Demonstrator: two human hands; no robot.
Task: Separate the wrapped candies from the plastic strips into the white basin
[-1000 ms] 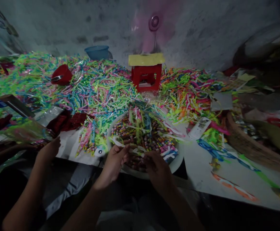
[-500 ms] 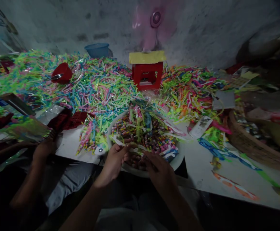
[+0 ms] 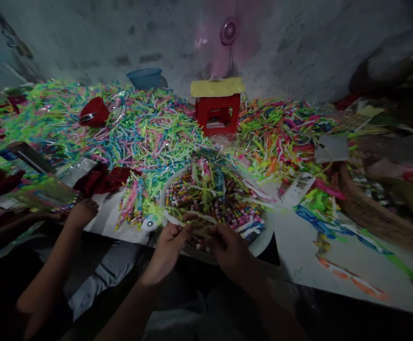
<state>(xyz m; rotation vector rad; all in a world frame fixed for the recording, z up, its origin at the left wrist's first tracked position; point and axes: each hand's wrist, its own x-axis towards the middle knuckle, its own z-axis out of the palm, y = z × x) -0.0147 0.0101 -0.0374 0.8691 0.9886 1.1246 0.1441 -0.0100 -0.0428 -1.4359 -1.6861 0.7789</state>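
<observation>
Fingers of our left hand (image 3: 168, 246) and right hand (image 3: 232, 251) pinch a pale strip (image 3: 200, 230) over the basin (image 3: 268, 237), probably so both sides steady it near the beads (image 3: 224, 203).

Two bare hands, fingers curled, fingertips near each other: bare left hand (image 3: 169, 244), bare right hand (image 3: 229, 248); forearms angled inward from near side.
</observation>
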